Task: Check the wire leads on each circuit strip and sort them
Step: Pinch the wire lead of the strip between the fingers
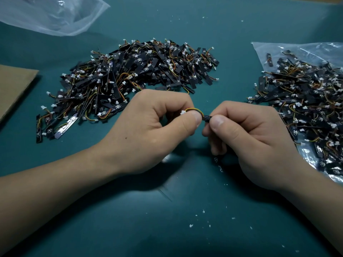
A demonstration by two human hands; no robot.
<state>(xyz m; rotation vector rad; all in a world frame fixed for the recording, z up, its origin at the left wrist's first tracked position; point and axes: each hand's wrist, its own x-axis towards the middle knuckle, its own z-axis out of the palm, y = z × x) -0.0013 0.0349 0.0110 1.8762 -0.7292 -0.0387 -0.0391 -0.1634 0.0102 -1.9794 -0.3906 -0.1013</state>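
Our left hand [157, 130] pinches the wire leads [193, 109], bent into a loop with their white connector [183, 112] at our thumb. Our right hand [248, 138] grips the black circuit strip [207, 118] between thumb and fingers, above the green worktop [185, 229]. We see one pile of strips [130, 76] ahead and another [306, 104] on a clear bag [297, 51] to the right.

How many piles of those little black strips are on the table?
2. One big loose pile lies on the mat ahead, left of centre; another pile sits on a clear plastic bag at right, cut by the frame edge.
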